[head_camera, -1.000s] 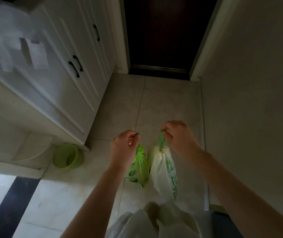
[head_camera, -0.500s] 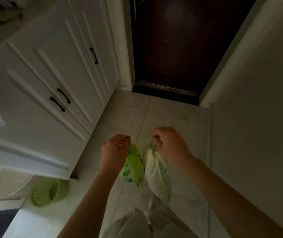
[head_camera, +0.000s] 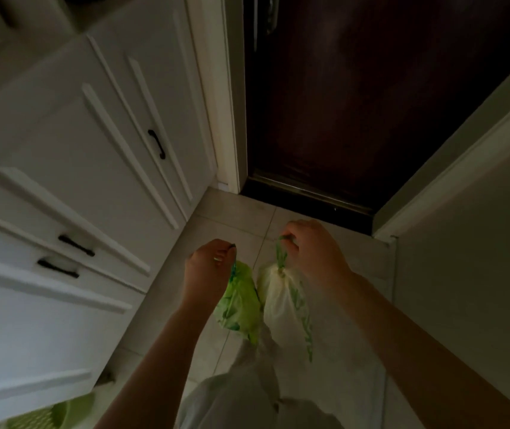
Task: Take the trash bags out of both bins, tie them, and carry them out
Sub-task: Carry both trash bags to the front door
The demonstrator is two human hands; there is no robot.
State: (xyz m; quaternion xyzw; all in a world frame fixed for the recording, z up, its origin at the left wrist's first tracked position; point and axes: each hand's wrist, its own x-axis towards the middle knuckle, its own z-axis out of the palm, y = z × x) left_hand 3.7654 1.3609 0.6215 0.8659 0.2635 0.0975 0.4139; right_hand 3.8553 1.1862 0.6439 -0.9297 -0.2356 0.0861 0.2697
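Now carrying out: left hand [head_camera: 209, 267] pinches the green bag [head_camera: 239, 301], right hand [head_camera: 312, 250] pinches the pale bag's [head_camera: 284, 308] knotted neck, both just short of the dark door [head_camera: 371, 103] (looks closed). Free one hand for the handle.

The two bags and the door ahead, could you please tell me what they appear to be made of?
Green bag: thin plastic film, crinkled and faintly glossy.
Pale bag: thin translucent plastic with green print, neck twisted tight.
Door: dark brown with a dull sheen, possibly varnished wood or coated metal; too dim to tell.
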